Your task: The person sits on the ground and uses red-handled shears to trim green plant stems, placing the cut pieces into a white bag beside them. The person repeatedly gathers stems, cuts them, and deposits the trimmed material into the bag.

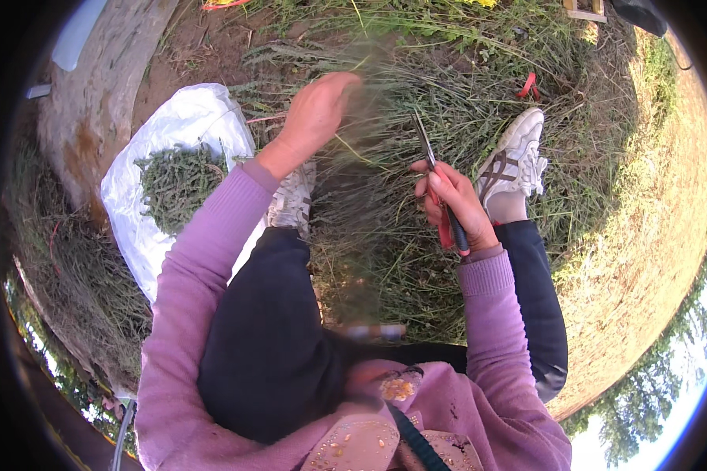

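My right hand [454, 196] is closed around a pair of snips [423, 140] with red and black handles. Their narrow metal blades point away from me, over the cut stalks. My left hand [314, 114] is curled above the heap of green stalks [440, 94], near my left shoe. A blurred strip hides its fingertips, so whatever they hold cannot be made out. To the left of that hand a white plastic bag [126, 184] lies spread on the ground, with a pile of short green sprigs [181, 184] on it.
My shoes stand either side of the stalks, the right shoe [514, 153] beside a red strip [529, 86]. More stalks [78, 267] lie left of the bag, by a worn, pale sheet [94, 110]. A wooden piece [585, 11] shows at the far right.
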Demonstrator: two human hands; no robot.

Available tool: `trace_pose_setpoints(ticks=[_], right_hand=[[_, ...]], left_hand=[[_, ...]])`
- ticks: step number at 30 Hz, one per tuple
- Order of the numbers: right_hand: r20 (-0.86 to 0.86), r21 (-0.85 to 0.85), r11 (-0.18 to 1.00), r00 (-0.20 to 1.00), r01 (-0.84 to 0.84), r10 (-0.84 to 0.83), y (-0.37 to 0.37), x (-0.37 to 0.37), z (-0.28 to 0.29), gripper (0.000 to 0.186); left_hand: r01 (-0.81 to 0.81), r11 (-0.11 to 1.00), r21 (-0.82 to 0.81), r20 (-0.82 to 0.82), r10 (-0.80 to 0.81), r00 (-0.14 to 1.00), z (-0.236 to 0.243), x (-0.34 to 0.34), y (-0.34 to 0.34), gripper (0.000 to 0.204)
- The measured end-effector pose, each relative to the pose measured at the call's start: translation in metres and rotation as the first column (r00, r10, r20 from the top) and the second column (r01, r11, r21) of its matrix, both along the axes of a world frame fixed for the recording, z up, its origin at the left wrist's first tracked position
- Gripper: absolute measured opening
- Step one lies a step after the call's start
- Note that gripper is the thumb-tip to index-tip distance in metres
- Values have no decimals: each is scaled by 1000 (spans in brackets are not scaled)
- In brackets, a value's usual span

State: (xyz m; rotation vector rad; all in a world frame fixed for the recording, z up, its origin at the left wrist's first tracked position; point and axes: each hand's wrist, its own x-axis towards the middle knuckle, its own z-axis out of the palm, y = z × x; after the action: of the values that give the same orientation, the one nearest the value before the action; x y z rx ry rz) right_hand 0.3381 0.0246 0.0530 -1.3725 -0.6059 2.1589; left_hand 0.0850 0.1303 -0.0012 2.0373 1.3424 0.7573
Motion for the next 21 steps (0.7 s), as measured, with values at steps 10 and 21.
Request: trace_pose_setpoints(ticks=[10, 21], right_hand=[[-9, -63, 991, 993, -122, 121, 40, 4, -20, 47], [1, -78, 994, 997, -82, 82, 57, -12, -17, 49]], left_hand=[[209, 976, 56, -465, -160, 871, -14, 19, 14, 15], [333, 932, 140, -363, -265, 893, 5, 14, -17, 8]])
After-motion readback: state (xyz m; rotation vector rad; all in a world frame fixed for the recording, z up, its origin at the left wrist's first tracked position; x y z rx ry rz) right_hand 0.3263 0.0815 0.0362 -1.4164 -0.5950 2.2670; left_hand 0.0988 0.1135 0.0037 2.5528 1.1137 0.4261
